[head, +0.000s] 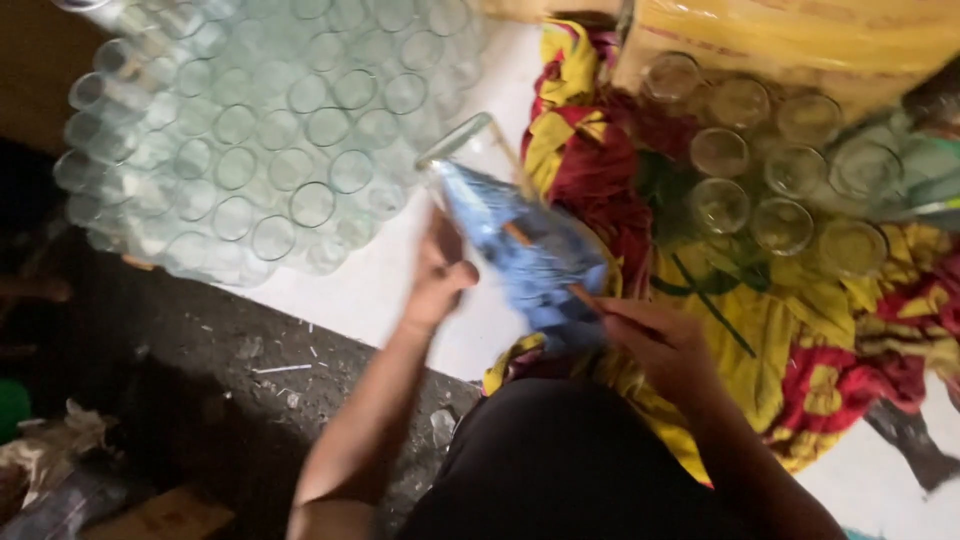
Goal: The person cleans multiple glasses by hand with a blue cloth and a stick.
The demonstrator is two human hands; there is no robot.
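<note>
1. Jar stack point(270, 140) far left, rims facing up.
2. Left hand point(437, 275) grips the tilted jar point(500, 215); blue cloth point(525, 260) stuffed inside.
3. Right hand point(665, 345) pinches a stick point(545, 262) in the cloth.
4. Judged: wiping the inside; next, twist evenly.
5. Loose jars point(770, 170) right, on patterned fabric point(800, 340).

Left hand point(440, 275) raised on a bare forearm, fingers curled in a grip, right hand point(660, 345) just right, fingers pinched closed, both near centre.

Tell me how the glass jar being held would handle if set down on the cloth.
The jar looks like thin clear glass, so probably fragile. Round-sided, it would likely roll if laid flat. The rumpled cloth might tip it upright.
</note>
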